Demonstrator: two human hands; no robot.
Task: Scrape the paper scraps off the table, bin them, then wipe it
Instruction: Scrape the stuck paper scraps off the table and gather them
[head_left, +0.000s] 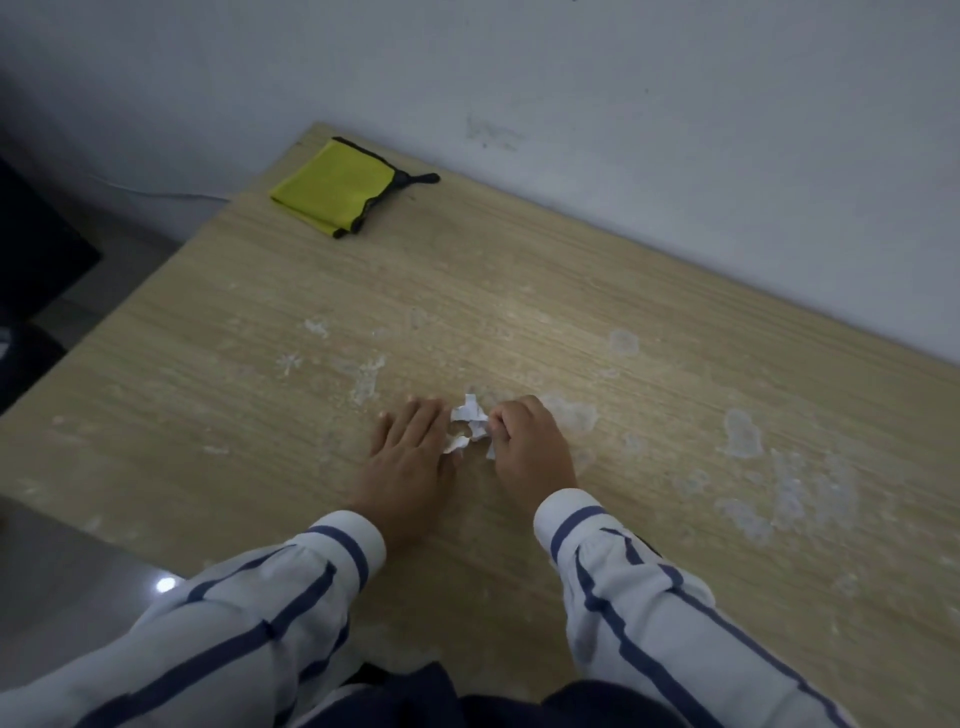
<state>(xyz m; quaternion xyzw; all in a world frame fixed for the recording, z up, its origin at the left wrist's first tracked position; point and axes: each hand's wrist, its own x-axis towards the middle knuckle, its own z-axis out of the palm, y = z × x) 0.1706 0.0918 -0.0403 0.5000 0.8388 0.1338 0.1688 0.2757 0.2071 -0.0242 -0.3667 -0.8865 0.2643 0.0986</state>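
Toward the front edge of the table (571, 270) the left hand (410, 447) lies flat beside the paper scraps (470, 421); the right hand (524, 441) curls, seemingly pinching them. Gathering is underway; pale residue (743, 434) dots the top, binning and wiping remain, the yellow cloth (332, 189) untouched at the far-left corner

The setting was a plain indoor room, possibly an office. A wood-pattern table (519, 291) stood against a scuffed white wall (623, 104), over a glossy floor (78, 571).

Head view looks steeply down (close) onto the table (519, 291).
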